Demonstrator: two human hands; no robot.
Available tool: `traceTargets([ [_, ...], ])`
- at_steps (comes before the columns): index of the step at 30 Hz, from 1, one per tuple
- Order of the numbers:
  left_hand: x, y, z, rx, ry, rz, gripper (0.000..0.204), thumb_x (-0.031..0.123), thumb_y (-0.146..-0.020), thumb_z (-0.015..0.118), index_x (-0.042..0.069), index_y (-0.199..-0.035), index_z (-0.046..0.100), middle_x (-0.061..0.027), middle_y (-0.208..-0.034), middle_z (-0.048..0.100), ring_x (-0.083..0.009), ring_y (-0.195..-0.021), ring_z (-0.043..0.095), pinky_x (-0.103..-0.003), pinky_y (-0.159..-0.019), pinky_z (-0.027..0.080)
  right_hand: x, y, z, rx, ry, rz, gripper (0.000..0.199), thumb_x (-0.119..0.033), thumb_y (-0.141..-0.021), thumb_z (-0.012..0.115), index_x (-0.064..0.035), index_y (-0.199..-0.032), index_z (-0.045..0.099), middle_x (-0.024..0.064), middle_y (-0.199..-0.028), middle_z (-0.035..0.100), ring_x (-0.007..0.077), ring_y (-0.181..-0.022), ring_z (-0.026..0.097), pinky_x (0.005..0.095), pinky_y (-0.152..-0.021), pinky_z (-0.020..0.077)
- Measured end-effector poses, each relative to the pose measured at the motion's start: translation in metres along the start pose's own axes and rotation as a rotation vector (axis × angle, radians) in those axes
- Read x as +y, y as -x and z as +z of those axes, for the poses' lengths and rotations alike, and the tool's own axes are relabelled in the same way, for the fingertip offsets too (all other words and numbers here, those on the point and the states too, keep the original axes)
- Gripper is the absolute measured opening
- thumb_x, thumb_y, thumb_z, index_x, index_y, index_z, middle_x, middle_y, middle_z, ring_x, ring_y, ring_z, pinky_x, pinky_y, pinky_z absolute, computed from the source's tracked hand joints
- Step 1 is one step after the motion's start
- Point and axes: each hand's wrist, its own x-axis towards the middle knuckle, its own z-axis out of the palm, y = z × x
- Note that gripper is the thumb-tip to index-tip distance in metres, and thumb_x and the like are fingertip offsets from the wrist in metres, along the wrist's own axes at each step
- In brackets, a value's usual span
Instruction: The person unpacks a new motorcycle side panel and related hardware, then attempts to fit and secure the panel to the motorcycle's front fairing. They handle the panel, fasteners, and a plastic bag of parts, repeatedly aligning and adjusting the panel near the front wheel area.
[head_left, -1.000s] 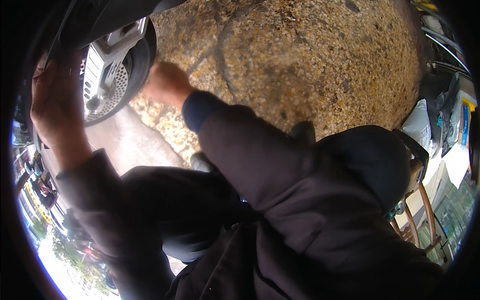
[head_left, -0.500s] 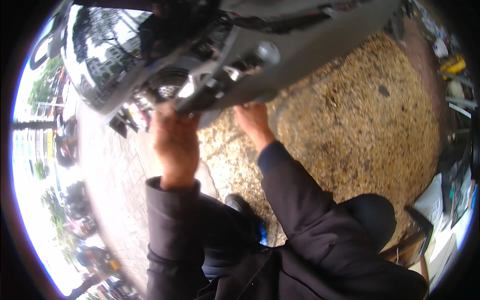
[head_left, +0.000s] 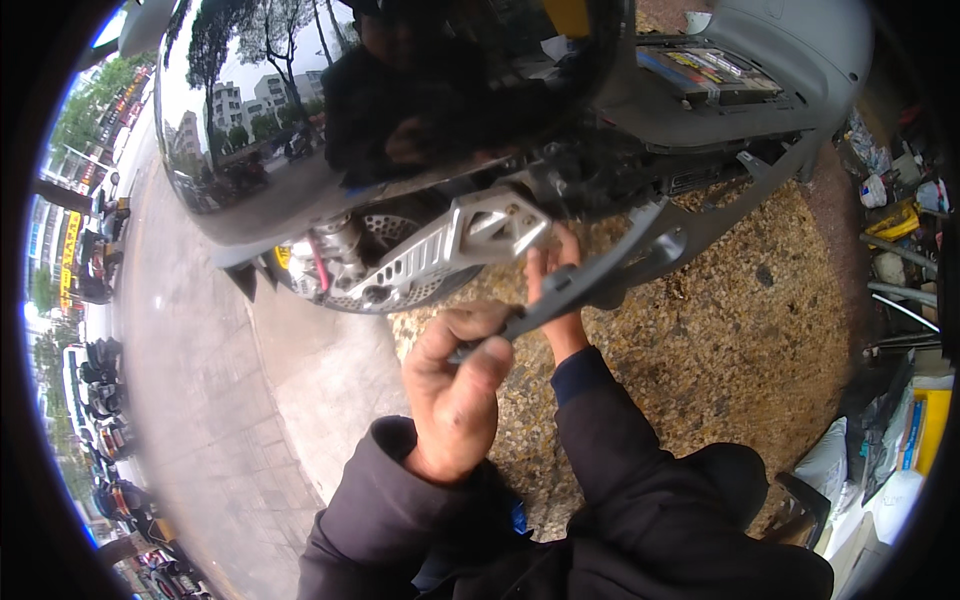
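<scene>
A long grey plastic side panel [head_left: 600, 275] stands away from the lower side of a black scooter [head_left: 270, 200], its rear part still against the bodywork. My left hand [head_left: 455, 390] pinches the panel's front end between thumb and fingers. Farther back, my right hand [head_left: 560, 268] reaches around the same panel, its fingers showing on the inner side close to a silver metal bracket [head_left: 490, 228]; the palm is partly hidden behind the panel. Below the bracket a wheel and its perforated disc show in part.
An uncovered compartment with a battery-like block [head_left: 710, 70] lies at the scooter's top right. Pebbled ground [head_left: 720, 350] spreads below, and paving [head_left: 210, 380] lies to the left. Bags and loose parts [head_left: 900, 240] crowd the right edge. Parked scooters [head_left: 100, 400] line the far left.
The panel's front end has come outward from the scooter, toward me, exposing the silver bracket. My left hand has moved right and down with it; my right hand has shifted slightly right.
</scene>
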Motion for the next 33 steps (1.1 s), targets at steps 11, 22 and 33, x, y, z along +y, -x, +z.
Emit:
traceTargets([
  [11,0.011,-0.010,-0.006,-0.121,-0.155,0.030,0.023,-0.002,-0.078,0.066,-0.006,-0.100,0.062,-0.0158,-0.107,0.063,-0.0198,-0.098,0.059,-0.030,-0.091,0.043,-0.019,-0.015,0.006,-0.042,-0.425,0.368,0.026,-0.019,-0.096,0.063,-0.0051,-0.117,0.058,0.0021,-0.100,0.063,0.0120,-0.085,0.061,0.0284,-0.066,0.0548],
  [22,0.008,-0.032,-0.011,-0.093,-0.108,0.027,0.018,0.000,-0.078,0.065,-0.004,-0.095,0.060,-0.0114,-0.096,0.061,-0.0168,-0.087,0.060,-0.028,-0.081,0.046,-0.024,-0.019,0.014,0.005,-0.354,0.362,0.021,-0.020,-0.098,0.059,-0.0059,-0.114,0.059,0.0043,-0.101,0.068,0.0141,-0.081,0.064,0.0282,-0.060,0.0535],
  [33,0.006,-0.044,-0.019,-0.121,-0.003,0.003,0.018,0.000,-0.082,0.064,-0.006,-0.097,0.059,-0.0131,-0.098,0.061,-0.0235,-0.113,0.057,-0.040,-0.112,0.030,-0.010,-0.018,0.014,0.006,-0.441,0.404,0.020,-0.021,-0.099,0.059,-0.0075,-0.114,0.059,0.0043,-0.096,0.067,0.0143,-0.077,0.064,0.0289,-0.060,0.0548],
])
